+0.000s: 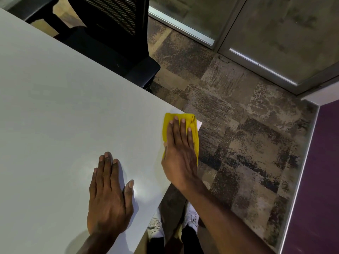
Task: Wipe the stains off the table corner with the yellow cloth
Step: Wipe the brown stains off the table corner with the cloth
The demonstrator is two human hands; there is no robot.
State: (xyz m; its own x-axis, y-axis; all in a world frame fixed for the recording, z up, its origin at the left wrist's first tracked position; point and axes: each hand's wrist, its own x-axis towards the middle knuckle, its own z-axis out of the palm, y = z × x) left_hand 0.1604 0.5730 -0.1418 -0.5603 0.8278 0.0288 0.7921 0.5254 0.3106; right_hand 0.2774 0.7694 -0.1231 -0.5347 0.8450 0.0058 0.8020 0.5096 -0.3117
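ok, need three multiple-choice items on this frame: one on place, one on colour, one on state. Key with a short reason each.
1. Where is the yellow cloth?
A) at the corner of the table
B) mid-table
C) along the far edge

2. What colour is the chair beyond the table?
A) red
B) black
C) white

3. How is the left hand?
A) pinching the cloth
B) clenched in a fist
C) flat on the tabletop, fingers straight

Key:
1 A: the cloth covers the corner, under the right hand.
2 B: the mesh back and seat are black.
3 C: the palm lies flat, apart from the cloth.
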